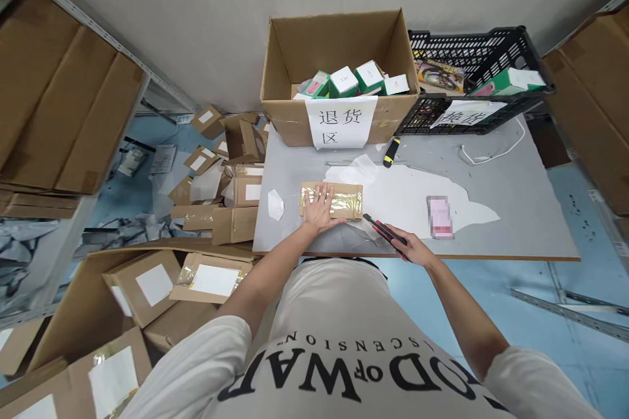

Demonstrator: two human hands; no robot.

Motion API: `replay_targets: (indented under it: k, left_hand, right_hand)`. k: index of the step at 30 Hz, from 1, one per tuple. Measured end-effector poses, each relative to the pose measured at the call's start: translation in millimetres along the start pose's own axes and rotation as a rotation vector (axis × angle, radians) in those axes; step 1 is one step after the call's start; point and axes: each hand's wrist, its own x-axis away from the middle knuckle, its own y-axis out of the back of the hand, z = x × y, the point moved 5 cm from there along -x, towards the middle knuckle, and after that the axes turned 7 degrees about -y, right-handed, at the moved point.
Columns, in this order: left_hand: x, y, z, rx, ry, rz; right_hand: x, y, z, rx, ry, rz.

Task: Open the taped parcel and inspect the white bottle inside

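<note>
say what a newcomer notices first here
Likely the big carton at the back of the table, boxes inside, a lettered sheet on its front. Then the left hand on a taped parcel toward the front, the right hand holding a dark tool beside it.

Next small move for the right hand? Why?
I'd probably ease the tip of the cutter-like tool onto the taped parcel, clear of the left hand. The right hand grips the tool with its tip right by the parcel's near right corner, and the left hand lies spread on top, apparently steadying it.
</note>
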Motion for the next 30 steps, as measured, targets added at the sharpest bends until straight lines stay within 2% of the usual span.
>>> replay_targets:
  k: [5, 8, 11, 13, 18, 24, 30]
  left_hand:
    - [1, 2.0, -1, 0.001, -0.003, -0.015]
    - [3, 1.8, -1, 0.004, -0.003, -0.027]
    - [6, 2.4, -1, 0.015, -0.017, -0.05]
    - [8, 3.9, 0, 0.022, -0.045, -0.067]
    - [14, 6.8, 0, 0.024, -0.128, -0.068]
    - [31, 1.2, -4, -0.004, -0.151, -0.056]
    - [51, -6.6, -9, -0.016, -0.159, -0.035]
  right_hand:
    - [4, 7, -13, 0.021, -0.004, -0.073]
    - [2, 22, -26, 0.11, -0.012, -0.249]
    - [-9, 33, -35, 0.303, 0.012, -0.466]
    - [-21, 33, -41, 0.4, -0.015, -0.587]
    - [-55, 22, -60, 0.489, -0.208, -0.826]
    - [-84, 4, -80, 0.489, -0.389, -0.852]
    - [-93, -6, -86, 0.48, -0.378, -0.856]
